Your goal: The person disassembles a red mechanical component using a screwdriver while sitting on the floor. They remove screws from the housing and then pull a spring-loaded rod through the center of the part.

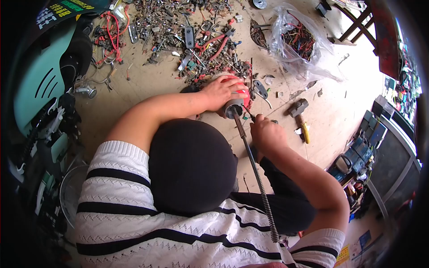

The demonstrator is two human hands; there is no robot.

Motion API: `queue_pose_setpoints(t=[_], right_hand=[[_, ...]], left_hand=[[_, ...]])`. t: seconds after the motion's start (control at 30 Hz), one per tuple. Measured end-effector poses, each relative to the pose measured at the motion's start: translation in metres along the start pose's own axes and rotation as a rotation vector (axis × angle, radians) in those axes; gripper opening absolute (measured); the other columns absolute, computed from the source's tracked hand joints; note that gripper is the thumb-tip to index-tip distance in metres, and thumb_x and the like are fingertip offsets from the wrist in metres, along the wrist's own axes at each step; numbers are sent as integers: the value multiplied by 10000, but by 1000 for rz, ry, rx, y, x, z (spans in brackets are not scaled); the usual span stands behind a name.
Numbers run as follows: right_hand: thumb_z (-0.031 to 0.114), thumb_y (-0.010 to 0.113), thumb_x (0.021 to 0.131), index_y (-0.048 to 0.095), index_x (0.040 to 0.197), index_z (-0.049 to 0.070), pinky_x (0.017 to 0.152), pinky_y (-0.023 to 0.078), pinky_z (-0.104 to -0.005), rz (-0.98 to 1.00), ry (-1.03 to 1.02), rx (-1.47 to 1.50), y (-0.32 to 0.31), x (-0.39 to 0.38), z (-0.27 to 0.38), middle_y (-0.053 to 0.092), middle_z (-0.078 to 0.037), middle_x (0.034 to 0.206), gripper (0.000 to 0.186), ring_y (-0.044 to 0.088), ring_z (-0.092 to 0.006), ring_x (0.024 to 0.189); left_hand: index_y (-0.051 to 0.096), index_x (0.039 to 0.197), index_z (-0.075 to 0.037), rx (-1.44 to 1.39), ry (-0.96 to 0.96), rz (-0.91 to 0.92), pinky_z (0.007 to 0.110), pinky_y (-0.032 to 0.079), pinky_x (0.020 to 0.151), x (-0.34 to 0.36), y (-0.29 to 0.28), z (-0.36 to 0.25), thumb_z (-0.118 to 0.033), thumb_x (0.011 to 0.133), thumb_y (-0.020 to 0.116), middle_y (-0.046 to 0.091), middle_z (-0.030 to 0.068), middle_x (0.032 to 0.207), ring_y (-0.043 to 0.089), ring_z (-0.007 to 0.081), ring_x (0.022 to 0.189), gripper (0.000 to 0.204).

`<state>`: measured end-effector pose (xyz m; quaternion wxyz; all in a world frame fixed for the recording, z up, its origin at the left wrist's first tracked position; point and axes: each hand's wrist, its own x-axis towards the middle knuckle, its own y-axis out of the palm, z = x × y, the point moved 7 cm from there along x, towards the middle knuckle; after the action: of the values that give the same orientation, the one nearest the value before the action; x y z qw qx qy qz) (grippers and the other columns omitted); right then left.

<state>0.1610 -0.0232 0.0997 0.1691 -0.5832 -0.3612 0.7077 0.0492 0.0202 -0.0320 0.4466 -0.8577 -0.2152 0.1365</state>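
My left hand is closed over a red and grey cylindrical part, its fingers lying across the red side. A metal rod with a long coil spring reaches from the part's open grey end down toward my body. Just right of that, my right hand is closed on a thin dark tool that points at the part. Most of the tool is hidden in my fist, so its kind is unclear. My dark-clad knee rises between my arms.
Loose screws and scrap cover the far floor, with red-handled pliers among them. A clear plastic bag holds wire scraps. A yellow-handled hammer lies to the right. A pale green scooter panel stands at left.
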Motion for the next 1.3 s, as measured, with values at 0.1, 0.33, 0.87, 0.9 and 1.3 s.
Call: queue_pose_setpoints(t=[0.1,0.33,0.87,0.9,1.3], right_hand=[[256,538,974,594,913,24,474,470,-324,46,450,774,20,1,-25,629,-95,689,247,588,-189,510],[391,634,938,680,1071,4,610,527,-417,278,640,1161,99,4,-53,711,-124,803,412,640,-236,649],[221,532,948,608,1088,-5,682,561,-494,-41,255,480,31,-5,-14,686,-226,926,276,690,-412,822],[221,532,948,608,1088,-5,682,561,-494,-43,257,482,34,-3,-14,686,-226,926,276,690,-412,822],[211,621,868,611,1101,3,631,549,-465,-160,91,217,34,9,-3,689,-198,932,313,693,-355,738]], left_hand=[[469,1424,-298,-30,-2,4,462,184,1200,-3,-6,0,-413,738,759,402,9,1520,293,236,1467,754],[474,1454,-213,-3,130,-131,557,144,1209,8,18,-9,-120,845,522,375,94,1539,264,287,1480,618],[509,1411,-265,-55,82,-28,483,204,1154,4,-20,-11,-260,765,691,431,26,1490,322,270,1439,671],[509,1411,-265,-54,84,-27,483,204,1154,3,-20,-11,-260,765,691,431,26,1490,322,270,1439,671],[493,1424,-268,26,88,-15,485,199,1166,7,-13,-8,-218,772,695,411,29,1505,300,268,1455,684]])
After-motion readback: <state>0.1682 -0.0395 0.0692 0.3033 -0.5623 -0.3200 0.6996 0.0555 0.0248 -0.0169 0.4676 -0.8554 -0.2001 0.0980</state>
